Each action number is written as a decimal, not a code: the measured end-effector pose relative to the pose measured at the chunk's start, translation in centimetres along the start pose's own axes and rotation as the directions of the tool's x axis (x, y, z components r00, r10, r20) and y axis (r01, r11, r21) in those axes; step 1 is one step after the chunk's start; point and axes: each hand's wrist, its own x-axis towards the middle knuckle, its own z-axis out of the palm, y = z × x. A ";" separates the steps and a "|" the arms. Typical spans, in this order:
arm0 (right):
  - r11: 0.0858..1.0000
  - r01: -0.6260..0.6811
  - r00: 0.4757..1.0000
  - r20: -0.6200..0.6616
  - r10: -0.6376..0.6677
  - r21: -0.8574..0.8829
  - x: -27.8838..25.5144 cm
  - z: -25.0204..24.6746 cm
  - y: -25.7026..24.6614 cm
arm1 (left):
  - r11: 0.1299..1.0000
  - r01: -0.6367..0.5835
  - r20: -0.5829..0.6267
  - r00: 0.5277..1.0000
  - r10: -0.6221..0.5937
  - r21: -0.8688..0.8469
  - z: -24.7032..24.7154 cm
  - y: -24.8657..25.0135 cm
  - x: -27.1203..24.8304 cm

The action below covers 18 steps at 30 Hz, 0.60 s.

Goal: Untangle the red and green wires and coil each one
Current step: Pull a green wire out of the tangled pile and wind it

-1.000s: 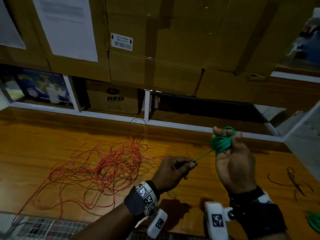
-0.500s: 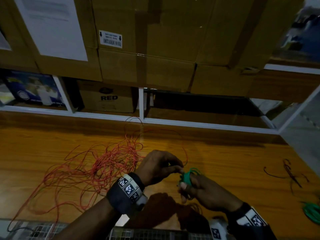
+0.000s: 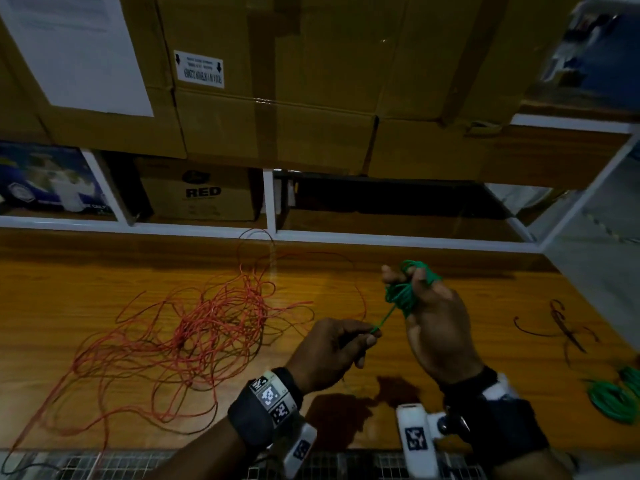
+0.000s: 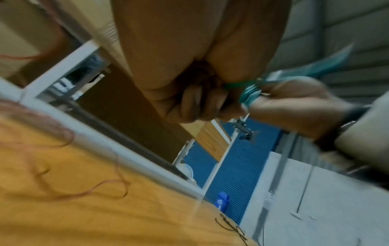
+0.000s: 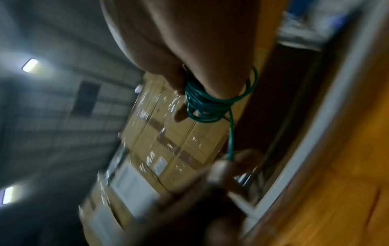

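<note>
Head view, with both wrist views. The right hand [image 3: 438,327] is raised above the orange-brown wooden surface [image 3: 86,285], fingers pointing up and away, with the thin green plastic-coated wire [image 3: 403,296] wound in a tight bundle of turns around its fingers [image 3: 420,278]; the right wrist view shows the same turns looped about the fingers [image 5: 227,83], which curl on the bundle. A short straight run of the green wire leaves the lower side of the bundle and slopes down to the left, ending in the left hand [image 3: 332,355]. The left hand lies just beside and below the right hand, apart from it; its thumb and forefinger pinch the wire's end, the other fingers curled under, as the left wrist view [image 4: 195,106] confirms despite blur.

The thin red wire [image 3: 194,327] lies loose in a broad tangle on the surface, to the left of both hands and touched by neither; a few of its outer loops reach toward the left hand and toward the white shelf rail [image 3: 381,239] at the back.

At the right edge of the surface a second coiled bundle of green wire [image 3: 616,396] rests, well apart from the hands, near a few dark wire offcuts [image 3: 561,327]. Brown cardboard boxes [image 3: 277,98] fill the shelf above.
</note>
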 end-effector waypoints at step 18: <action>0.766 0.122 0.762 0.554 0.335 -0.632 -1.1 -2.4 0.2 | 0.720 0.214 0.107 0.976 -0.191 -0.660 -3.0 4.9 0.2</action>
